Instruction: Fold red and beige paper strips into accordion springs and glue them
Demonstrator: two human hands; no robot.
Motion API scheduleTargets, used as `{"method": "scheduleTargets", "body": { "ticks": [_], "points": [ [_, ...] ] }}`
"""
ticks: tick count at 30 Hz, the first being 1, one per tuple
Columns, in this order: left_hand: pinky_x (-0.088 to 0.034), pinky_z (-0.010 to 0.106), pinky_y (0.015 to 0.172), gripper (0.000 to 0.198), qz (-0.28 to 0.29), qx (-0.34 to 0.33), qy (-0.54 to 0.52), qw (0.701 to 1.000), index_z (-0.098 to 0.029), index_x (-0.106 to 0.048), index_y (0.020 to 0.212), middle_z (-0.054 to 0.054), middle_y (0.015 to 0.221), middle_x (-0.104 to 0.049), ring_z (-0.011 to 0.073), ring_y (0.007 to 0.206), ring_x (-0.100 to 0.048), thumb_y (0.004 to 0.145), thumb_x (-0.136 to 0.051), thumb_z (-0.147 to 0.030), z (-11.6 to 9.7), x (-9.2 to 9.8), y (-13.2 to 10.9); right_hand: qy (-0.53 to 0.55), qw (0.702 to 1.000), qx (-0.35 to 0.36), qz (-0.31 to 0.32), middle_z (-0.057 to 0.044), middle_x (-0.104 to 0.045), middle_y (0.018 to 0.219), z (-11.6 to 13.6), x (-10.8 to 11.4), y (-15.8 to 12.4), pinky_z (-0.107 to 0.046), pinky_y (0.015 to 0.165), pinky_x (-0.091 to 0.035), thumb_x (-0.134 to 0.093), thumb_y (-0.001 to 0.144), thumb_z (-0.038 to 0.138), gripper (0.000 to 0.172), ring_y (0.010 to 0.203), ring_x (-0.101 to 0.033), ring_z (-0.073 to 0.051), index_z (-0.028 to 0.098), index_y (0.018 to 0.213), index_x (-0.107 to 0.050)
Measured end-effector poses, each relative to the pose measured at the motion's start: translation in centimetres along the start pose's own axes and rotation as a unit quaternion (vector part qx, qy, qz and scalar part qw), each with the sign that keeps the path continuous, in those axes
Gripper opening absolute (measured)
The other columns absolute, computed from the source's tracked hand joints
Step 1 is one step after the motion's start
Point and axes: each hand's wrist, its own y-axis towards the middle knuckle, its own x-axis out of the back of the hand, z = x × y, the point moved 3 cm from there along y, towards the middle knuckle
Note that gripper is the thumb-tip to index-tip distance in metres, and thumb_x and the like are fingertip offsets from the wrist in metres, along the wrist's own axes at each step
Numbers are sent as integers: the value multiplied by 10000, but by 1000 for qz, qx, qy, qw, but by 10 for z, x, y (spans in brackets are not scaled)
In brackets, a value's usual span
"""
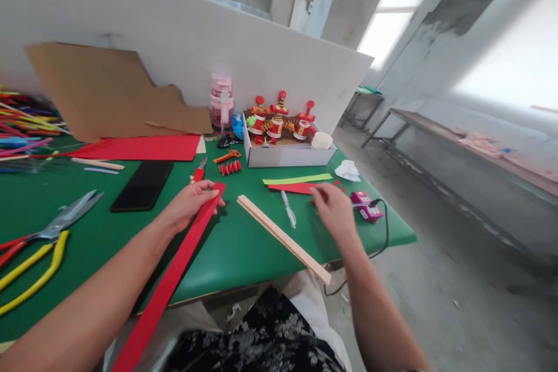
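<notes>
Left of right hand (335, 209): short strip (294, 188) lying crosswise

Right hand is the nearer, fingertips touching its right end; whether they're gripping, can't tell. Left hand (189, 203) is pinching long strip (183, 256) at its top end, long axis running toward the lap. Pale piece (283, 238) is slanting between hands. Counting: two red strips, one pale piece, one green strip (299, 179) beyond right hand, one knife (199, 174) beyond left, three figures (275, 127) sitting in one box (290, 157) beyond both.
</notes>
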Motion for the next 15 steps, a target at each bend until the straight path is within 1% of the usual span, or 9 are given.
{"method": "scheduleTargets", "body": {
  "ticks": [1, 3, 4, 6, 8, 10, 12, 13, 15],
  "points": [
    [-465, 215, 471, 340, -2, 5, 1, 1000, -192, -545, 822, 8, 644, -721, 121, 451, -597, 655, -785, -363, 1, 0, 0, -25, 999, -37, -16, -92, -701, 841, -23, 14, -8, -304, 725, -420, -464, 935, 369, 287, 781, -618, -211, 183, 850, -664],
    [-473, 213, 474, 334, -1, 13, 5, 1000, -193, -549, 815, 5, 638, -719, 117, 451, -594, 651, -789, -357, 2, 0, 0, -77, 990, -114, -13, -93, -686, 775, -64, 32, -25, -311, 688, -402, -465, 915, 383, 291, 758, -613, -221, 189, 788, -640],
    [-474, 212, 472, 327, 2, 15, 7, 1000, -193, -552, 813, 5, 638, -719, 116, 451, -593, 655, -786, -358, 3, 0, 1, -92, 985, -148, 3, -92, -683, 757, -80, 36, -32, -311, 678, -397, -482, 897, 400, 292, 747, -612, -222, 191, 759, -630],
    [-474, 213, 465, 315, 11, 14, 14, 1000, -194, -557, 820, 10, 652, -723, 118, 455, -597, 669, -776, -363, 4, 0, 1, -86, 977, -187, 60, -74, -680, 725, -100, 35, -41, -303, 644, -390, -533, 853, 466, 307, 705, -609, -212, 196, 737, -621],
    [-479, 221, 464, 315, 22, 12, 21, 999, -198, -558, 839, 17, 680, -731, 128, 471, -614, 682, -769, -372, 5, 0, 1, -61, 972, -190, 122, -56, -676, 700, -106, 26, -44, -293, 622, -382, -556, 829, 485, 309, 672, -604, -196, 198, 732, -617],
    [-489, 228, 475, 330, 36, 12, 24, 999, -198, -556, 862, 25, 715, -740, 139, 501, -638, 687, -769, -380, 6, -2, 0, -54, 970, -186, 147, -36, -658, 677, -104, 19, -42, -285, 604, -366, -584, 808, 424, 238, 648, -589, -182, 201, 726, -593],
    [-503, 234, 497, 337, 55, 12, 24, 998, -191, -552, 855, 40, 742, -747, 144, 531, -656, 690, -772, -385, 6, -4, -1, -56, 970, -192, 141, -9, -607, 620, -101, 16, -37, -280, 576, -342, -603, 765, 307, 144, 607, -551, -166, 208, 680, -541],
    [-507, 234, 507, 333, 64, 11, 23, 998, -186, -549, 839, 49, 749, -750, 144, 541, -661, 693, -773, -384, 7, -5, -2, -44, 970, -200, 134, 5, -570, 585, -99, 15, -34, -277, 559, -332, -597, 742, 259, 134, 581, -526, -158, 214, 652, -508],
    [-512, 234, 522, 314, 76, 7, 21, 997, -179, -544, 805, 61, 747, -751, 142, 548, -666, 706, -769, -375, 7, -6, -2, 30, 967, -226, 112, 29, -499, 540, -95, 15, -30, -274, 526, -337, -579, 715, 234, 149, 534, -483, -147, 228, 626, -460]
  ]
}}
